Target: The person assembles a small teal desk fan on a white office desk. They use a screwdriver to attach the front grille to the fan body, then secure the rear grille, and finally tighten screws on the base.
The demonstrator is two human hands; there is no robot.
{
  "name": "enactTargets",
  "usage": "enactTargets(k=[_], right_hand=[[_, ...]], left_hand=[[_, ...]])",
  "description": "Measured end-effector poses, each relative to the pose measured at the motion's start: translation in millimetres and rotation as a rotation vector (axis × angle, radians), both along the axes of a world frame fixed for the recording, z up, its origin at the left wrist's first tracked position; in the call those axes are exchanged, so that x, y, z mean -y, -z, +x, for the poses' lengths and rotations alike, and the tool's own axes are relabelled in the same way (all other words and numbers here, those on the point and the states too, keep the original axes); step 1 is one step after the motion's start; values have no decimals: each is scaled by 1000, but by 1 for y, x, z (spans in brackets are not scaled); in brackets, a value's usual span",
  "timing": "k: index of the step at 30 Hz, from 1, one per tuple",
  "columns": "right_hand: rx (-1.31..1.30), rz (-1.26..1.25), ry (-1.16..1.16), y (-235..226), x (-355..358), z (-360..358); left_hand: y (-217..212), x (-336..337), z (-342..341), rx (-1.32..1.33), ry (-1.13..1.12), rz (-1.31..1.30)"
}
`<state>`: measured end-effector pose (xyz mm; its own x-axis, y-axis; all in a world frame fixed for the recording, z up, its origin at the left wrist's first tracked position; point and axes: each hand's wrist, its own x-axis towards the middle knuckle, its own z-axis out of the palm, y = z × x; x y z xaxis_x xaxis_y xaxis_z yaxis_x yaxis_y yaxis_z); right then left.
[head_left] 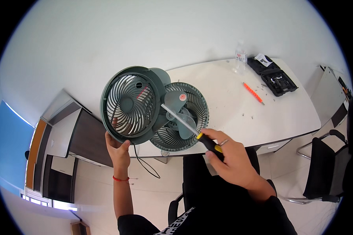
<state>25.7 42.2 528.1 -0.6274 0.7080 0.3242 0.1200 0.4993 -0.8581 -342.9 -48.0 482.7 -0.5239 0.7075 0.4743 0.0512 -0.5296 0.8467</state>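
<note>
Head view: looking down on both hands, raised over the near edge of a white table (239, 98).
Fan housing: dark green round fan (131, 103), front grille facing the camera, held up and tilted; second grilled part (184, 117) with a red round sticker just behind and to the right, overlapping the first.
Cord: thin black cable (145, 164) hanging from the underside of the fan toward the floor.
Left hand: left hand (119, 150) beneath the lower rim of the fan, fingers curled closed around the rim, bearing the weight from below; red band on the wrist.
Right hand: right hand (231, 158) wrapped firmly about the black-and-yellow handle of a screwdriver (188, 125); ring on one finger.
Tool axis: long shaft running from lower right up to upper left, tip lying over the hub region between the two grilled parts; exact contact point too small to tell.
Key relation: fan up and to the left of the right-hand grip, in line with the shaft; right hand nearer the hub, left hand nearer the rim.
Table, far side: orange-handled tool (253, 93), open black tool case (276, 76), clear plastic bottle (241, 56), well apart from both hands.
Surroundings: black chair (321, 168) at right.
</note>
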Motion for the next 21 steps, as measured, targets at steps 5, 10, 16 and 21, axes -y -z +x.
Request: enactTargets(k=[5,10,16,21], right_hand=[[-63,184,-7,-2,-2,-29],[-76,275,-13,11,0,-52],[-202,249,-67,26,2,-74],[-153,248,-49,32,1,-83]], left_hand=[[9,8,8,-104,-77,42],[18,26,24,-295,-227,-17],[20,29,43,-540,-335,-35],[25,21,53,-664,-492,38]])
